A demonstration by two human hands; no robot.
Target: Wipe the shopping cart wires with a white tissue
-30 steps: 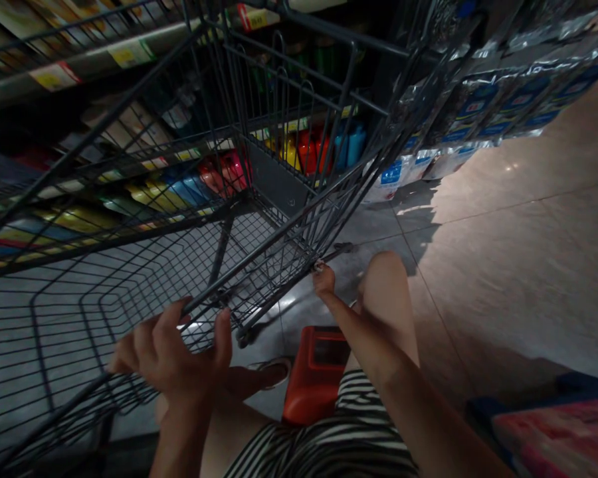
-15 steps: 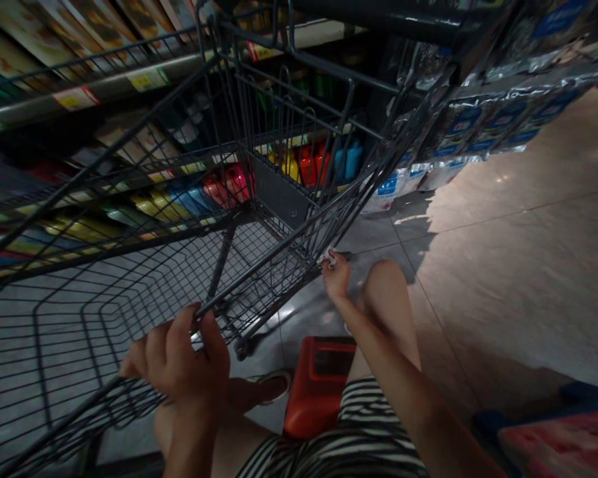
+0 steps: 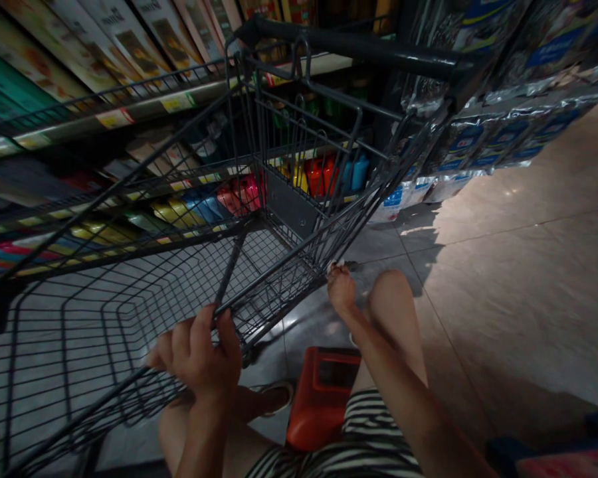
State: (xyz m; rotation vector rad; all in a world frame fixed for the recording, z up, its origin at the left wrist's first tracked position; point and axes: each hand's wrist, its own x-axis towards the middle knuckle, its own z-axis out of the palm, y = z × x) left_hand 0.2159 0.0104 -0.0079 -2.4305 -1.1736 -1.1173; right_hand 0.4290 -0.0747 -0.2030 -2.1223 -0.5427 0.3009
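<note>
A dark wire shopping cart (image 3: pixel 144 292) fills the left and middle of the view, its basket bare of goods and its handle bar (image 3: pixel 359 56) at the top. My left hand (image 3: pixel 199 355) is closed round the cart's near side rail, fingers curled over the wire. My right hand (image 3: pixel 339 289) reaches further along the same rail and is shut on the wire near the cart's lower corner. My bare knee (image 3: pixel 393 312) sits just right of that hand. An orange-red object (image 3: pixel 321 398) rests against my lap by a striped garment.
Store shelves with boxes and coloured bottles (image 3: pixel 323 174) run behind the cart on the left. Shrink-wrapped packs (image 3: pixel 483 146) are stacked at the upper right. Glossy tiled floor (image 3: pixel 518 265) spreads to the right. A pink pack (image 3: pixel 568 465) shows at the bottom right corner.
The view has tilted up, bringing the cart handle and upper shelf boxes into sight. My left thumb has closed onto the rail, and both hands have drifted slightly right and down in the picture.
</note>
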